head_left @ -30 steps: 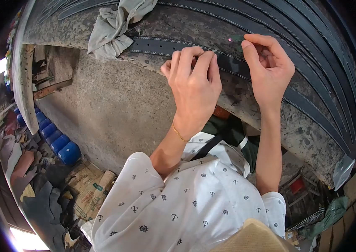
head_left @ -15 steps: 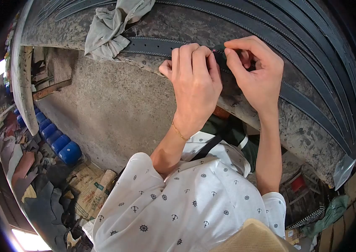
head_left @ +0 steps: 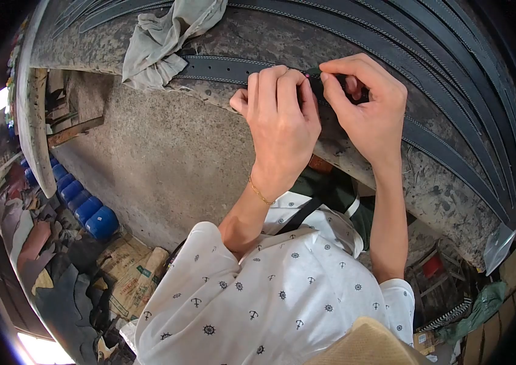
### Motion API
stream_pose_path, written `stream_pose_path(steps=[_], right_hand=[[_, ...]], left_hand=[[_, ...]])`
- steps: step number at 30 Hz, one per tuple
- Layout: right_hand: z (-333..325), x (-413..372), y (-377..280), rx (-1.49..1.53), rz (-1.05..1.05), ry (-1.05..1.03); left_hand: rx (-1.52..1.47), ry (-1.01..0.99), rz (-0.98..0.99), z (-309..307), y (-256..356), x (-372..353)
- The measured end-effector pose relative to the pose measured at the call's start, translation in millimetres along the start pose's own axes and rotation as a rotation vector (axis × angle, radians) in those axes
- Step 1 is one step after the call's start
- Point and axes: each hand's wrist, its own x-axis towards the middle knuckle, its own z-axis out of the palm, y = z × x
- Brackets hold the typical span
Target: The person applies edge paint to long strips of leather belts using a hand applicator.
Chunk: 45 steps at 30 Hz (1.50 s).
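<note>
A dark belt strap with light stitching and punched holes [head_left: 209, 69] lies along the near edge of the worn table [head_left: 458, 201]. My left hand [head_left: 282, 115] rests on it with fingers bent and pressed down on the strap. My right hand [head_left: 367, 103] is just to the right, thumb and forefinger close together above the strap; whatever is between them is too small to make out. A crumpled grey cloth [head_left: 154, 55] covers part of the strap on the left.
Several more dark straps [head_left: 391, 45] curve across the far and right side of the table. A clear plastic bag [head_left: 499, 246] hangs at the right edge. Blue containers [head_left: 101, 221] and leather scraps [head_left: 69, 298] are at the lower left.
My right hand has shifted slightly left, nearer my left hand. My left hand stays almost in place on the strap.
</note>
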Motion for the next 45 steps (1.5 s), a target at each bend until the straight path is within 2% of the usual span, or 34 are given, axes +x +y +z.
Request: stream_pose_path(steps=[21,23,25,27,29,30,32,35,37,39,40,42,45], right_hand=[[1.1,-0.7,3.3,0.033,0.031,0.033],[0.4,-0.7,3.0,0.086,0.049,0.067],[-3.2,-1.3,-3.2,0.316,0.249,0.146],[-6.4,-1.2,-2.1,0.346,0.242,0.189],[-7.6,0.1,4.7,0.45,0.225,0.252],[-8.3,-0.3,7.9,0.455,0.219,0.248],[-12.2,0.1,13.0,0.634,0.214,0.312],[-16.8,-1.5,14.1,0.804,0.234,0.405],[-20.9,1.4,20.7,0.956,0.202,0.476],[-28.0,1.1,23.8,1.027,0.184,0.53],[-31.6,0.8,25.5,1.099,0.17,0.587],[-33.3,-0.8,31.7,1.165,0.139,0.568],[-23.6,-1.5,24.4,0.952,0.127,0.57]], left_hand=[[-0.012,0.017,0.016,-3.6,-0.3,0.0],[-0.156,-0.022,-0.062,-13.7,-6.4,0.9],[-0.104,0.17,0.024,-36.1,-34.2,13.4],[0.146,0.25,-0.007,-64.8,-82.3,35.4],[0.447,0.377,0.087,-59.6,-111.9,62.5],[0.452,0.383,0.087,-61.2,-121.2,62.8],[0.156,0.003,-0.118,-59.5,-135.2,57.2],[-0.077,-0.139,-0.16,-51.6,-90.0,34.6],[-0.057,-0.231,0.222,-35.9,-38.8,18.1],[-0.074,-0.392,0.246,-17.0,6.9,-0.8],[-0.111,-0.368,0.187,-12.9,19.8,-6.7],[0.034,-0.406,0.2,-19.3,12.0,-1.3],[0.319,-0.201,0.126,-22.9,-55.0,16.3]])
